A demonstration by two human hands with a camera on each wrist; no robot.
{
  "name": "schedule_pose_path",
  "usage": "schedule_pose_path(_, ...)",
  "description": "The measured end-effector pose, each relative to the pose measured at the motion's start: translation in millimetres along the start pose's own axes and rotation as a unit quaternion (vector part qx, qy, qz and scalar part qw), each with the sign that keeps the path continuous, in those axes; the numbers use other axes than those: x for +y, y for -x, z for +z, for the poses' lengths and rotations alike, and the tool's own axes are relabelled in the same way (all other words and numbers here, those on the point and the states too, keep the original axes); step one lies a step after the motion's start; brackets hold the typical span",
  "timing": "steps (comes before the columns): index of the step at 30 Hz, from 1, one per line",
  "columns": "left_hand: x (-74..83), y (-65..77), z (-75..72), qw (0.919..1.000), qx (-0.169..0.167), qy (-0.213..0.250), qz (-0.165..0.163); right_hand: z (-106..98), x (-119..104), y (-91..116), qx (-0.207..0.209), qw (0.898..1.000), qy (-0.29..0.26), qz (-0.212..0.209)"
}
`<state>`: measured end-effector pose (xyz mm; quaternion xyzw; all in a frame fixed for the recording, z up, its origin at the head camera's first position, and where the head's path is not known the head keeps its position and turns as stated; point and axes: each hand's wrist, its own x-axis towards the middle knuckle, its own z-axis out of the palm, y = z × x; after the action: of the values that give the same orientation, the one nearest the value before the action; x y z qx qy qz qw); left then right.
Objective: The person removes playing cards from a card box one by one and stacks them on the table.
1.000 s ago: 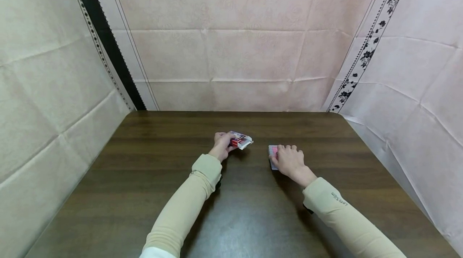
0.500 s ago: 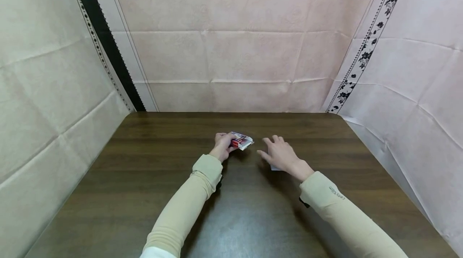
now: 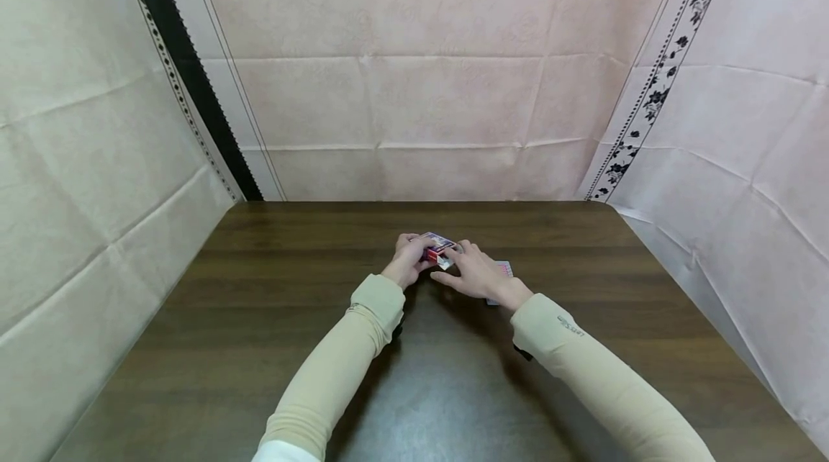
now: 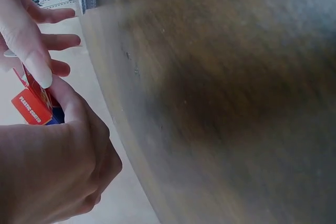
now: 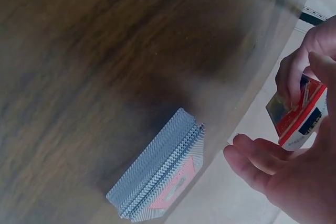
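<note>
My left hand (image 3: 406, 260) grips a small red, white and blue playing card box (image 3: 439, 241) above the table. "PLASTIC COATED" shows on the box's red end (image 4: 31, 106) in the left wrist view. The right hand (image 3: 479, 273) is at the box's other end, beside its white flap, with its fingers extended. In the left wrist view its thumb (image 4: 38, 66) overlaps the box. Under the right wrist lies a deck of playing cards (image 5: 163, 169) on the table, pink and grey-blue on its top; the right hand partly covers it in the head view.
The dark brown wooden table (image 3: 311, 246) has a far edge just beyond the hands. Pale cloth hangings (image 3: 414, 102) stand behind it and on both sides, with black patterned borders. Long cream sleeves (image 3: 337, 368) cover both forearms.
My right hand has lifted off the deck and moved left to the card box. The left hand has shifted slightly right with the box. The deck stays on the table.
</note>
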<state>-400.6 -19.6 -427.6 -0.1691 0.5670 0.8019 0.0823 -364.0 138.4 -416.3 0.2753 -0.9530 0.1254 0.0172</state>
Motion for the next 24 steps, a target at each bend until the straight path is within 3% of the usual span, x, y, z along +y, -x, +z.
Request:
schedule_pose_path(4, 2.0, 3.9, -0.4, 1.0, 0.001, 0.002, -0.005, 1, 1, 2, 0.004, 1.0, -0.007, 0.003)
schedule_pose_path(13, 1.0, 7.0, -5.3, 0.9997, 0.02, 0.015, 0.003, -4, -1, 11, 0.077, 0.996, -0.036, -0.007)
schedule_pose_path(17, -1.2, 5.4, -8.8, 0.9993, 0.03, 0.021, 0.008, -10, 0, 16, 0.061, 0.998, -0.022, -0.009)
schedule_pose_path(21, -1.3, 3.8, -11.3, 0.9986, 0.038, 0.035, 0.014, -17, 2, 23, 0.038, 0.999, -0.033, 0.015)
schedule_pose_path(24, 0.1, 3.6, -11.6, 0.9982, 0.039, 0.044, 0.011, -22, 8, 28, 0.046, 0.997, -0.042, 0.037)
